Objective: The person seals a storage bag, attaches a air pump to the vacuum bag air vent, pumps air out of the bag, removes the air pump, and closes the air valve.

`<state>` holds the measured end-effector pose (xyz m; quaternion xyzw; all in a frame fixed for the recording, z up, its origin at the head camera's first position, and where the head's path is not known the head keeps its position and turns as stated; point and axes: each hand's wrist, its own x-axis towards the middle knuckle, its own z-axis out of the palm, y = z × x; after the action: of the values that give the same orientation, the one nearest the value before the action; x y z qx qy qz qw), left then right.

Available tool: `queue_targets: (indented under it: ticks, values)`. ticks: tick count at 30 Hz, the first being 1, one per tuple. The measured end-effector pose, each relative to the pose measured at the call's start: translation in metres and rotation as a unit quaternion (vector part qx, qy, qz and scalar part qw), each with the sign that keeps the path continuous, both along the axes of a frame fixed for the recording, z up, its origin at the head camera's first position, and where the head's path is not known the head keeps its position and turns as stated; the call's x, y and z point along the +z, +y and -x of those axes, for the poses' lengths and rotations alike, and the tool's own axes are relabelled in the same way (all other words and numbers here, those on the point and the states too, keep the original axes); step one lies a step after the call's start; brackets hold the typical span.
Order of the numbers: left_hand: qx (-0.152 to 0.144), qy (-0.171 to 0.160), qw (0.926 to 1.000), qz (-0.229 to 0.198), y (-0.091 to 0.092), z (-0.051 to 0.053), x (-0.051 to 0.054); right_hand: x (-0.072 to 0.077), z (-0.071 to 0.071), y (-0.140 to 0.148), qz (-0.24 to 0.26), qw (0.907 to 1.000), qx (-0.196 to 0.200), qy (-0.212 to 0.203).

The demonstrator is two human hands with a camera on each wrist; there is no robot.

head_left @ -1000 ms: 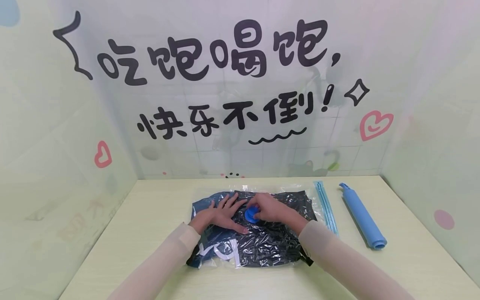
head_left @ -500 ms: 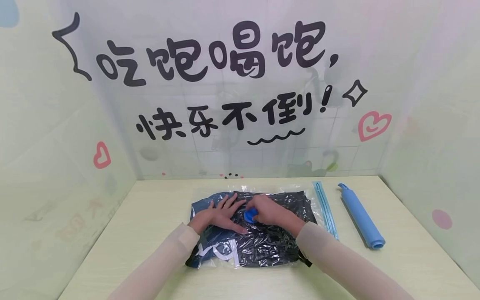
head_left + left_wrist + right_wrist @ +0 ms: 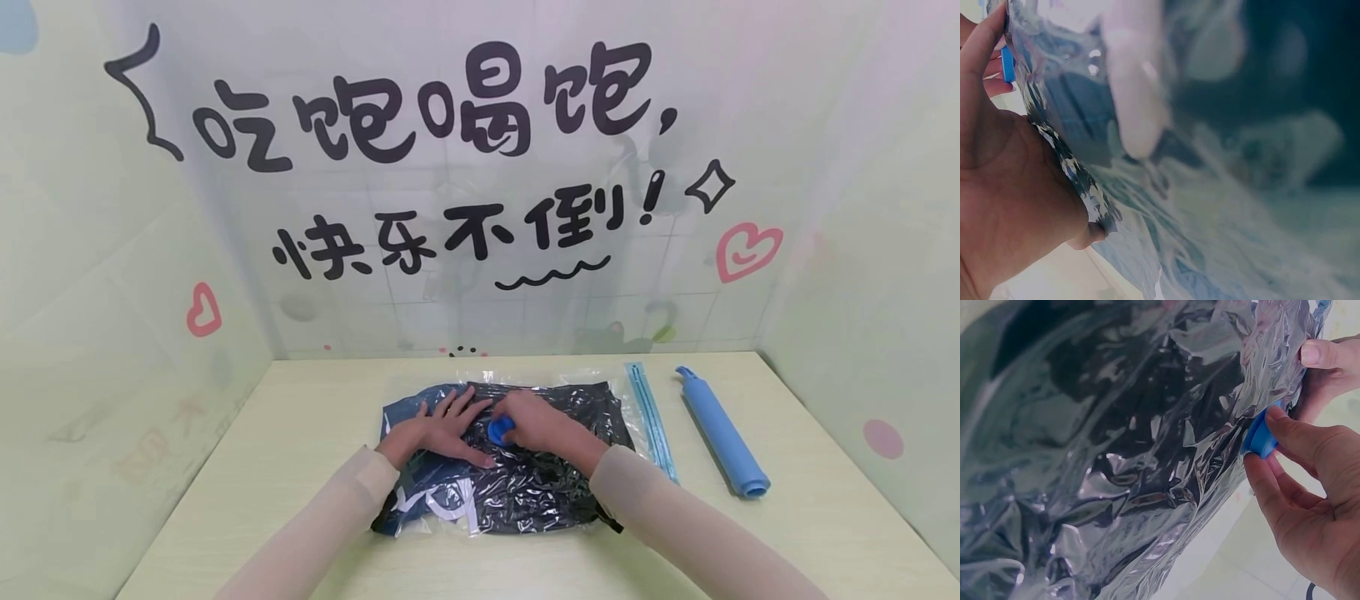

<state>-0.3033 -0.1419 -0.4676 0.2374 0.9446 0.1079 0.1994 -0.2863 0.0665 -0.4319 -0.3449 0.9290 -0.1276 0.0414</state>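
Note:
A clear plastic vacuum storage bag point(image 3: 540, 500) with dark clothing inside lies flat on the table, its film wrinkled and glossy. Near its middle is a round blue valve cap point(image 3: 498, 432). My right hand point(image 3: 542, 421) pinches this cap between thumb and fingers, as the right wrist view shows with the valve cap point(image 3: 1262, 437) at the fingertips. To its left, my left hand point(image 3: 442, 433) rests on the bag with fingers spread. In the left wrist view, the left hand point(image 3: 1016, 181) lies along the crinkled film, and part of the blue cap point(image 3: 1007, 64) shows behind it.
A blue hand pump point(image 3: 723, 433) lies on the table right of the bag. The bag's teal zip edge point(image 3: 651, 421) runs along its right side. The pale wooden table point(image 3: 247, 483) meets printed curtains point(image 3: 465, 325) at the back and sides.
Both hands stay in place on the bag. The right hand's fingers have shifted very slightly around the blue cap. The whole view has moved a little.

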Motion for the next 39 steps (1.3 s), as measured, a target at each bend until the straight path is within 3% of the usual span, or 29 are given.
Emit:
queue_targets:
  ticks: [12, 21, 39]
  values:
    - [0.001, -0.017, 0.9999, -0.001, 0.004, -0.013, 0.023, 0.0, 0.001, 0.0, -0.01, 0.9997, -0.017, 0.014]
    - [0.004, -0.016, 0.9999, 0.004, 0.005, -0.013, 0.024, 0.0, 0.003, -0.001, -0.026, 0.999, -0.026, 0.023]
    - [0.005, -0.011, 0.9998, 0.014, 0.005, -0.013, 0.022, -0.004, 0.004, 0.001, 0.002, 0.9992, -0.033, 0.02]
